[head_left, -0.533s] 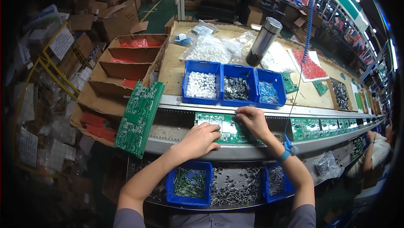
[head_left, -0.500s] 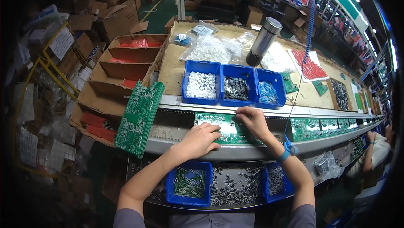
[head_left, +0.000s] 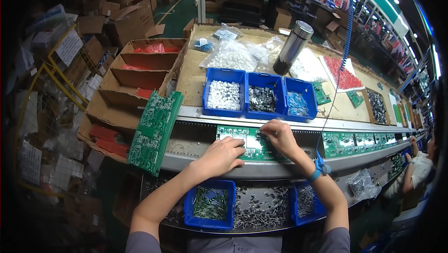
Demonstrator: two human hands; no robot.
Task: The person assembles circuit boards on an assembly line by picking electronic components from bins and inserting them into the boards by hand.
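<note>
A green circuit board (head_left: 252,146) lies in the metal rail track in front of me. My left hand (head_left: 220,156) rests over its left part, fingers lying forward and thumb apart near the front edge. Over the board's right half, my right hand (head_left: 279,137) has thumb and fingertips pinched close to the surface. Whatever sits in that pinch is too small to make out. A blue wrist strap (head_left: 319,169) with a coiled cord circles my right wrist. Beyond the track stand blue bins of white parts (head_left: 224,95), dark parts (head_left: 262,99) and blue parts (head_left: 297,103).
A stack of green boards (head_left: 154,131) leans on a divided cardboard box (head_left: 106,106) at left. Nearer me are a bin of green-leaded parts (head_left: 210,201), loose components (head_left: 261,208) and another blue bin (head_left: 307,200). A steel flask (head_left: 293,47) stands behind. A co-worker's arm (head_left: 409,173) shows at right.
My right hand has shifted slightly over the board, its fingertips curling inward. The left hand stays put. At far right, a co-worker's hand has been raised toward the track.
</note>
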